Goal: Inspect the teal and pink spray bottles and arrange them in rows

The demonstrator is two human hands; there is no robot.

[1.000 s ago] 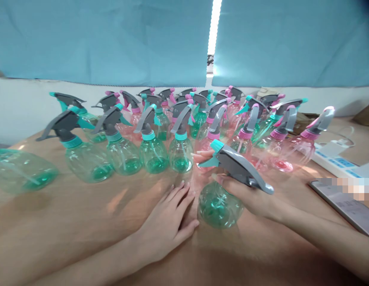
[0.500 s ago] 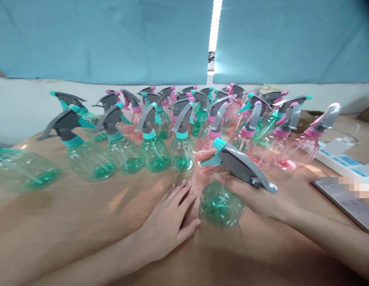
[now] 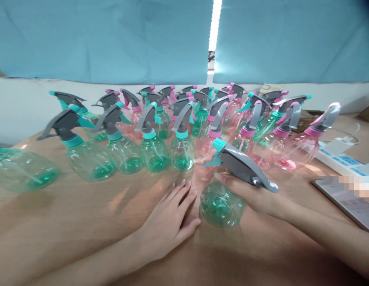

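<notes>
While left hand (image 3: 169, 222) lies palm-down; right hand (image 3: 246, 192) curls round spray bottle (image 3: 221, 204)

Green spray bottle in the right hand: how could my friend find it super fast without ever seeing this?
Below the big blue cloth, look at the brown table with its crowd of spray bottles. In front of that crowd, find the right hand. It holds the green spray bottle, the only one here in a hand.
</notes>
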